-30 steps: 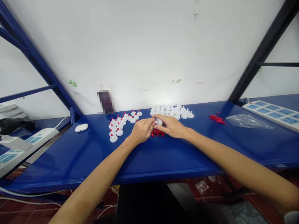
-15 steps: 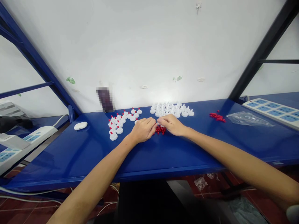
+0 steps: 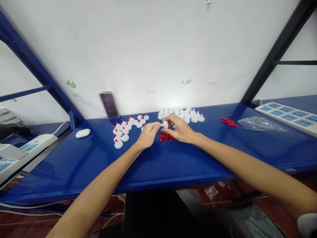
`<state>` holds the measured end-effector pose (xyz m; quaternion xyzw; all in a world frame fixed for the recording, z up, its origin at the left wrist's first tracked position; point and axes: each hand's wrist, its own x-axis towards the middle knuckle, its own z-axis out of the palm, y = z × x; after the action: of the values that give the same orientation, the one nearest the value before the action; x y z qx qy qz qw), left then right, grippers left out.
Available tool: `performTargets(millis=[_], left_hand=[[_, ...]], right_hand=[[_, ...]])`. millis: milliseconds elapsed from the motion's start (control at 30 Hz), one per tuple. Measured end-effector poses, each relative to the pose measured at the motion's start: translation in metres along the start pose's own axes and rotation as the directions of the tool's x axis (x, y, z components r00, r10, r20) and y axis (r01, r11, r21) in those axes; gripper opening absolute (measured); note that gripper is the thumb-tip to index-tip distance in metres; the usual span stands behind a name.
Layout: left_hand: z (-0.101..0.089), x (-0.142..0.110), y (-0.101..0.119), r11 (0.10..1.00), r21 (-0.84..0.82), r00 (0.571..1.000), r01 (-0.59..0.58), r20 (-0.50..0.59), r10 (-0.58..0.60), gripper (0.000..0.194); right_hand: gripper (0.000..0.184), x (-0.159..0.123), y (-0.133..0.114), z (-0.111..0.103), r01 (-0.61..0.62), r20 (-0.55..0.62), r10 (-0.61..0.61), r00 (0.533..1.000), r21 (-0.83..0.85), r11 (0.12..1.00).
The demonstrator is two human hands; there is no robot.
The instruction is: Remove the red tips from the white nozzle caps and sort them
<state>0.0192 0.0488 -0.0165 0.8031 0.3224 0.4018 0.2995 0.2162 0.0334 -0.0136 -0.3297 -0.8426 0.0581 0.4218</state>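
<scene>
A white nozzle cap point(image 3: 165, 124) is held sideways between my hands above the table, its spout pointing left. My right hand point(image 3: 180, 128) curls thumb and fingers around its wide base. The fingers of my left hand point(image 3: 148, 135) pinch the spout end, hiding the tip. Right below lies a pile of small red tips point(image 3: 166, 137). White caps with red tips point(image 3: 125, 131) stand in a group to the left of my left hand. Behind my right hand, several white nozzle caps point(image 3: 194, 118) stand upright with bare spouts.
More red tips point(image 3: 228, 122) and a clear plastic bag point(image 3: 261, 124) lie to the right on the blue table point(image 3: 158, 165). A white oval case point(image 3: 83, 133) is at the left. Power strips point(image 3: 288, 115) flank the table, and a pixelated dark object point(image 3: 109, 104) leans against the wall.
The white nozzle cap was mostly covered by my closed hands half a second ago and now shows between them. My right hand's fingers have opened wider around its base.
</scene>
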Motion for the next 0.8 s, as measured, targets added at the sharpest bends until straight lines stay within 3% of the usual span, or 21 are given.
performTargets(millis=[133,333,433,533,800], left_hand=[[0.000,0.000,-0.002,1.000,-0.022,1.000,-0.003,0.021,0.003,0.047],[-0.006,-0.005,0.001,0.971,0.202,0.991,-0.124,0.073,0.111,0.042],[-0.011,-0.006,0.000,0.870,0.414,0.963,-0.269,0.116,0.242,0.026],[-0.014,-0.006,-0.001,0.721,0.586,0.929,-0.369,0.198,0.314,0.023],[-0.008,-0.005,-0.001,0.538,0.771,0.940,-0.341,0.272,0.206,0.019]], right_hand=[[0.023,-0.001,0.002,0.002,0.071,-0.045,-0.073,0.996,-0.035,0.997],[0.024,-0.002,0.000,0.003,0.041,0.002,-0.041,0.999,-0.084,0.996],[0.019,-0.002,-0.003,0.003,0.048,0.032,-0.045,0.998,-0.102,0.994],[0.018,-0.002,-0.004,0.002,0.070,0.018,-0.068,0.998,-0.122,0.990],[0.013,0.000,-0.004,0.003,0.148,-0.015,-0.155,0.988,-0.210,0.966]])
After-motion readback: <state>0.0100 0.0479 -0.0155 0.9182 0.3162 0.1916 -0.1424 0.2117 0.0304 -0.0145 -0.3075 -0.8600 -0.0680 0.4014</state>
